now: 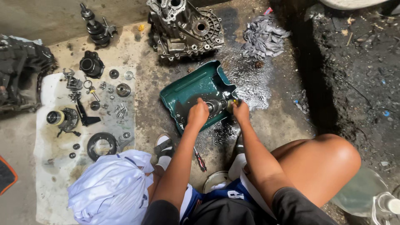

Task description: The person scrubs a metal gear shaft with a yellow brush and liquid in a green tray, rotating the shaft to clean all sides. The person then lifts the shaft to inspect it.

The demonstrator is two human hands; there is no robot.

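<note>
A green plastic tub (196,85) lies on the oily concrete floor before me. Over its near corner my left hand (198,113) grips one end of a dark metal gear shaft (216,106). My right hand (240,111) is closed at the shaft's other end, with something small and yellowish at the fingertips. The shaft lies level between the two hands, over dark liquid in the tub.
A grey gearbox housing (185,27) stands behind the tub. A grey rag (263,36) lies at the back right. A white cloth (50,137) at left carries gears, bearings and bolts. A red-handled screwdriver (200,159) lies by my foot. Another gear shaft (96,27) stands at the back.
</note>
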